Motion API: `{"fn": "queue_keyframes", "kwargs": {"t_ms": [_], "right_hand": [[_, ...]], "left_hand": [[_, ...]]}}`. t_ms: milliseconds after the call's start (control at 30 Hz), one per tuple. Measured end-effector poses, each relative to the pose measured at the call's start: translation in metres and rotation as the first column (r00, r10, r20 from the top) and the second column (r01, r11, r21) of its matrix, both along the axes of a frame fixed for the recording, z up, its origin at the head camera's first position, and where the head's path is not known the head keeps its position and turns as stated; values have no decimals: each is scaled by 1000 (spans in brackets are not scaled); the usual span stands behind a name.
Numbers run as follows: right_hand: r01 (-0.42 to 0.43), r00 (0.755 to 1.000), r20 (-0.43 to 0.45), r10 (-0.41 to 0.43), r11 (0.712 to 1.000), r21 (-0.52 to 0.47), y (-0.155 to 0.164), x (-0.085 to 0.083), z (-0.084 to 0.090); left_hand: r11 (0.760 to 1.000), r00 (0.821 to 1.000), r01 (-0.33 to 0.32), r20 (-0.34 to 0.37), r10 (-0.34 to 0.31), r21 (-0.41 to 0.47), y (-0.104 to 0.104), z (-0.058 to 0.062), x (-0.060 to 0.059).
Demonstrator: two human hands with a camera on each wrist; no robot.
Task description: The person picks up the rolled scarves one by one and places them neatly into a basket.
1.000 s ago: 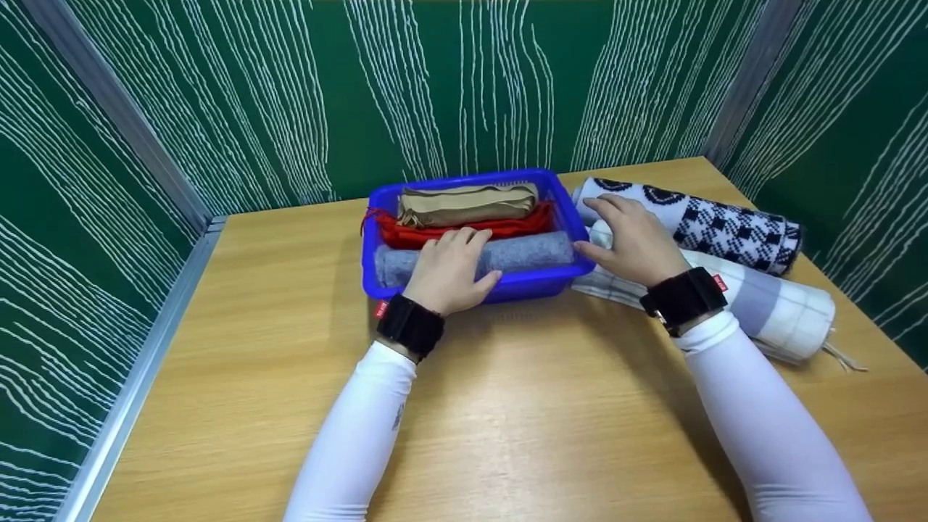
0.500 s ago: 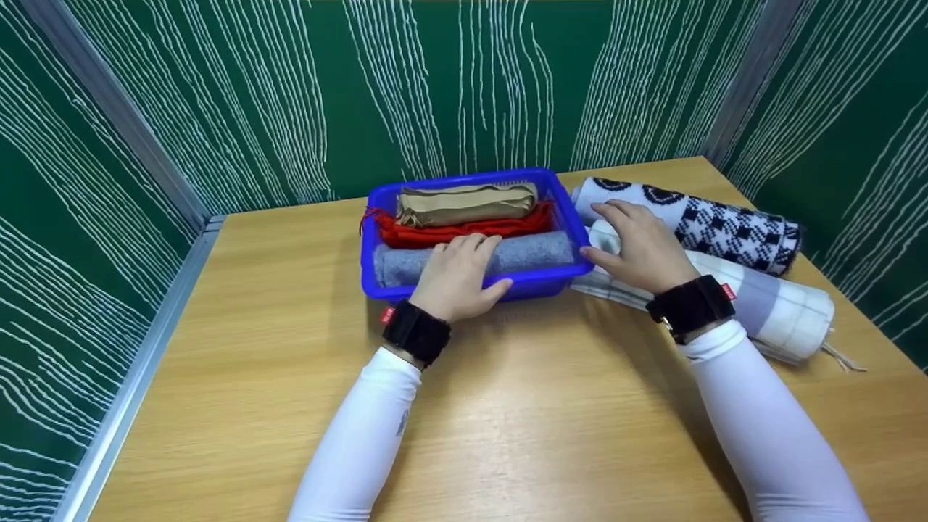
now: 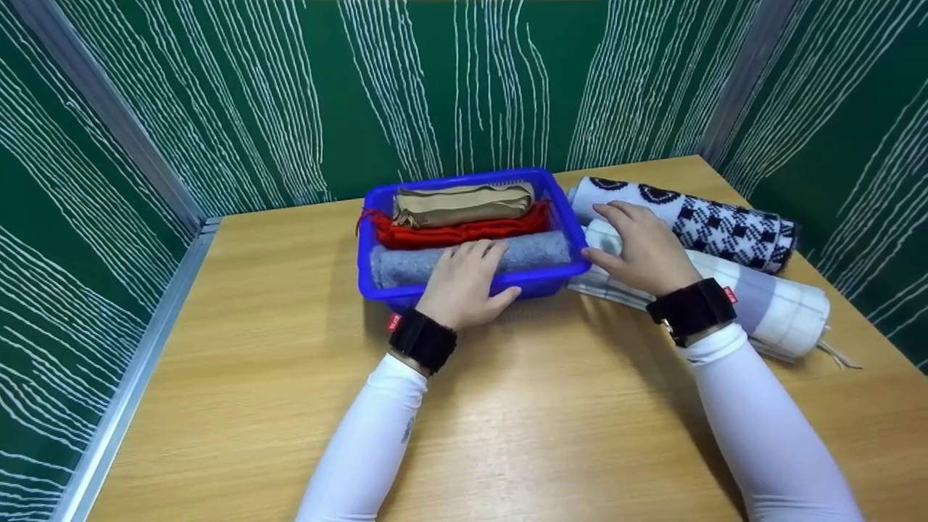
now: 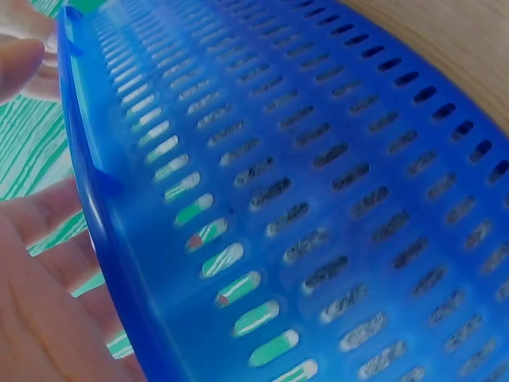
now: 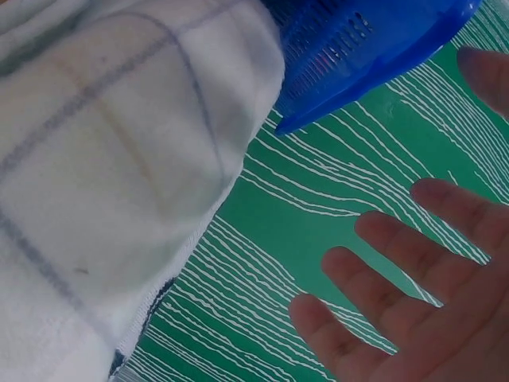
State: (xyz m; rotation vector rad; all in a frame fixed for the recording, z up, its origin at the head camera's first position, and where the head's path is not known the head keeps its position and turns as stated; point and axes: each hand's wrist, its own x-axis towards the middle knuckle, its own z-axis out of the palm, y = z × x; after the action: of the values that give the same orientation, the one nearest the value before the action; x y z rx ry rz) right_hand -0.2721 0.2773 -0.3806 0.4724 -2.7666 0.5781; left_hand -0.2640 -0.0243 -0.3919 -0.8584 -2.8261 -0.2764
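Note:
A blue plastic basket [image 3: 540, 275] stands toward the back of the table. Inside, from back to front, lie a tan rolled cloth [image 3: 464, 204], a red one [image 3: 464, 233] and a fuzzy grey one [image 3: 536, 251]. My left hand [image 3: 461, 286] reaches over the basket's front rim, fingertips at the grey roll; contact is unclear. In the left wrist view its fingers lie loosely beyond the basket wall [image 4: 262, 159]. My right hand [image 3: 644, 250] hovers by the basket's right corner, above a white plaid roll [image 3: 779, 308]. The right wrist view shows its fingers [image 5: 382, 302] spread, holding nothing.
Behind the plaid roll lies a black-and-white patterned knit roll [image 3: 732, 232], near the table's right edge. Fringe trails from the plaid roll's end. Green walls with white wavy lines [image 3: 493, 87] enclose the wooden table [image 3: 275, 348] at the back and sides.
My left hand has drifted right and slightly toward me along the grey roll. The right hand has shifted a little right and toward me. The rolls stay in place.

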Motion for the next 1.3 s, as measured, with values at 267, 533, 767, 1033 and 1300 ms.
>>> {"fn": "queue_keyframes", "kwargs": {"t_ms": [267, 533, 767, 1033, 1300], "right_hand": [[4, 1000, 8, -4, 1000, 20, 3, 3, 0], [8, 999, 31, -10, 999, 39, 10, 5, 0], [18, 999, 40, -20, 999, 32, 16, 8, -1], [26, 998, 50, -30, 997, 68, 25, 12, 1], [37, 996, 73, -45, 993, 113, 42, 14, 0]], "left_hand": [[1000, 1000, -2, -9, 1, -28, 5, 0, 2], [999, 1000, 3, -20, -4, -46, 12, 0, 4], [999, 999, 28, -14, -29, -40, 19, -1, 3], [996, 997, 75, -20, -76, -48, 33, 1, -1], [991, 993, 104, -40, -108, -79, 47, 4, -2]]}}
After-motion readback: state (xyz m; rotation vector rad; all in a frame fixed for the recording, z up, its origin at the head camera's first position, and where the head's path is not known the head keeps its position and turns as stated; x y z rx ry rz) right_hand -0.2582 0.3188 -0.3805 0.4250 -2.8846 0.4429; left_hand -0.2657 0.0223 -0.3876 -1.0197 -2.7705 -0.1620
